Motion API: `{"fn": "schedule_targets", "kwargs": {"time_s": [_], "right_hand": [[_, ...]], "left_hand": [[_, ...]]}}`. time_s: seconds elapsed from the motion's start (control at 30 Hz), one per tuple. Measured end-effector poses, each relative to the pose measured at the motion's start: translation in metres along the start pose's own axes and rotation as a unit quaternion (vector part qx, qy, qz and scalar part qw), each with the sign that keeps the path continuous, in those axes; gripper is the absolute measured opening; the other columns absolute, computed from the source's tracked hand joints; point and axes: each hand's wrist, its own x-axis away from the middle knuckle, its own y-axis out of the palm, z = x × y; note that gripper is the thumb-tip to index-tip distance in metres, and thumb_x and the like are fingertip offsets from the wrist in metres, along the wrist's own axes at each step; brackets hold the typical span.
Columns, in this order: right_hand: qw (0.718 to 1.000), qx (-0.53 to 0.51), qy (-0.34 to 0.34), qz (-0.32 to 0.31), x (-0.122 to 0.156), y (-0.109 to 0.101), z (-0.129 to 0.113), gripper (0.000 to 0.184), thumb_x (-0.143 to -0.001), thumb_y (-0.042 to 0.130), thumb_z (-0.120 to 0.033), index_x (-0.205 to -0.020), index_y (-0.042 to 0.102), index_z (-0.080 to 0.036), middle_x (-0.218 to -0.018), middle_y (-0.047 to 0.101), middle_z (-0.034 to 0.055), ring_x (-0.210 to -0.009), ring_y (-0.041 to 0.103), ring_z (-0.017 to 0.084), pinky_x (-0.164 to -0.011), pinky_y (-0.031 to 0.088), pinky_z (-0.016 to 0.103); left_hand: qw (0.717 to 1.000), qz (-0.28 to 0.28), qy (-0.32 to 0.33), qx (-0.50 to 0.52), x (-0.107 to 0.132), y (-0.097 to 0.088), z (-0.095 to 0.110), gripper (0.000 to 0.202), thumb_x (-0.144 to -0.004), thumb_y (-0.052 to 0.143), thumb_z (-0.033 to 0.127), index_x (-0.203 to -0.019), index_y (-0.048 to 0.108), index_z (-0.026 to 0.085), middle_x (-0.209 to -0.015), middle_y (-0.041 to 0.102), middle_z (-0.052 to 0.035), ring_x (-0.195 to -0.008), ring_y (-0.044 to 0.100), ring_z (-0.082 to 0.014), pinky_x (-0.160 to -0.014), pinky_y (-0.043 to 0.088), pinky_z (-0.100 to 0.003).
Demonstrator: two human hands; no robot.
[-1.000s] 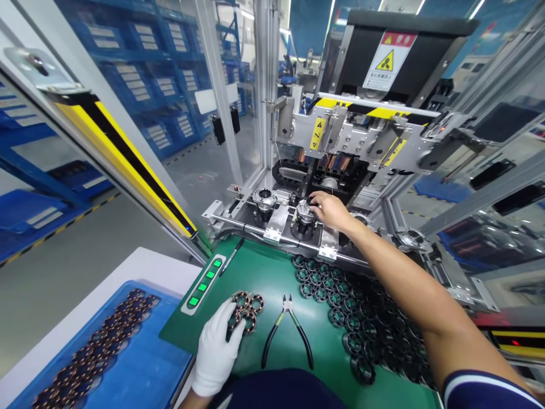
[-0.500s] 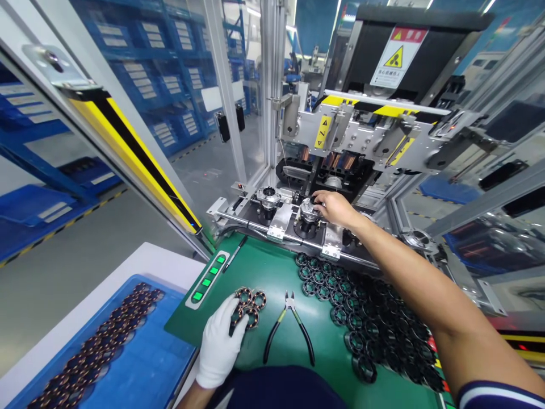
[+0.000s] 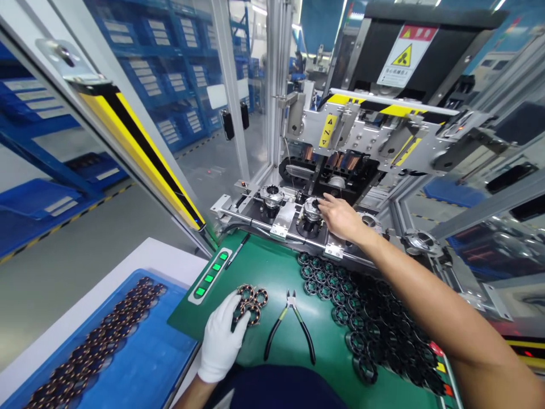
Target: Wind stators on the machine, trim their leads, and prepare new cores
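Note:
My left hand [image 3: 222, 339], in a white glove, rests on the green table with thumb and fingers curled around a copper-wound stator [image 3: 240, 313]. More copper-wound stators [image 3: 260, 296] touch it in a small cluster. My bare right hand [image 3: 343, 217] reaches forward to the middle winding fixture [image 3: 313, 210]. Its fingers are partly stretched out at the fixture's right side, and I see nothing held in them; the fingertips' contact is hard to make out. Another round fixture [image 3: 272, 196] stands to the left with a dark ring on top.
Diagonal cutters [image 3: 291, 307] lie with handles spread. Many black stator cores [image 3: 366, 318] cover the table's right side. A blue tray [image 3: 147, 363] at left holds rows of wound stators. A green-button panel [image 3: 210, 276] and a pen [image 3: 237, 251] lie near the left edge; machine head [image 3: 361, 130] overhangs.
My right hand has shifted slightly right off the middle fixture's top, its fingers straightening. My left hand stays around the wound stators. The view has shifted a little.

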Motion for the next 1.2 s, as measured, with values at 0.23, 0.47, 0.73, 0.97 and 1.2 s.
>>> {"fn": "schedule_targets", "kwargs": {"time_s": [0.23,0.47,0.73,0.97,1.2], "right_hand": [[1.0,-0.005,-0.003,0.026,-0.002,0.007,0.003,0.031,-0.087,0.046,-0.007,-0.108,0.069,-0.007,-0.129,0.064,0.0202,-0.129,0.053,0.034,-0.103,0.046,0.051],[0.994,-0.045,0.005,0.098,0.062,-0.002,-0.059,0.037,-0.096,0.048,-0.026,-0.127,0.059,-0.01,-0.137,0.058,0.0197,-0.131,0.05,0.032,-0.109,0.042,0.053],[0.991,-0.11,0.022,0.074,0.162,0.081,-0.111,0.017,-0.089,0.058,-0.022,-0.097,0.073,-0.021,-0.126,0.063,0.021,-0.119,0.059,0.041,-0.087,0.054,0.064],[0.973,-0.201,0.021,0.116,0.147,0.034,-0.1,0.013,-0.089,0.06,-0.026,-0.092,0.073,-0.024,-0.124,0.067,0.0131,-0.11,0.067,0.029,-0.089,0.059,0.048],[0.966,-0.154,0.107,0.176,0.098,-0.051,0.041,0.007,-0.083,0.064,-0.016,-0.085,0.071,-0.017,-0.119,0.068,0.0139,-0.111,0.065,0.028,-0.099,0.052,0.048]], "left_hand": [[1.0,0.005,0.004,0.002,-0.003,-0.001,0.001,0.038,-0.093,0.054,0.038,-0.122,0.058,0.013,-0.123,0.067,-0.0166,-0.111,0.066,-0.029,-0.092,0.056,-0.044],[1.0,0.0,-0.013,0.023,-0.003,-0.001,0.004,0.039,-0.093,0.054,0.04,-0.121,0.059,0.014,-0.125,0.067,-0.0164,-0.114,0.065,-0.0286,-0.096,0.054,-0.044],[0.999,-0.015,-0.034,0.029,-0.002,-0.001,0.005,0.04,-0.091,0.056,0.041,-0.122,0.059,0.016,-0.127,0.066,-0.0149,-0.116,0.064,-0.0288,-0.098,0.053,-0.044],[1.0,0.0,0.009,0.009,-0.005,-0.004,0.001,0.037,-0.094,0.051,0.039,-0.121,0.059,0.014,-0.12,0.068,-0.0163,-0.109,0.067,-0.0291,-0.092,0.055,-0.045],[1.0,-0.015,0.011,0.007,-0.005,0.0,-0.012,0.039,-0.094,0.048,0.044,-0.12,0.057,0.015,-0.12,0.067,-0.0164,-0.109,0.066,-0.0302,-0.092,0.055,-0.046]]}}
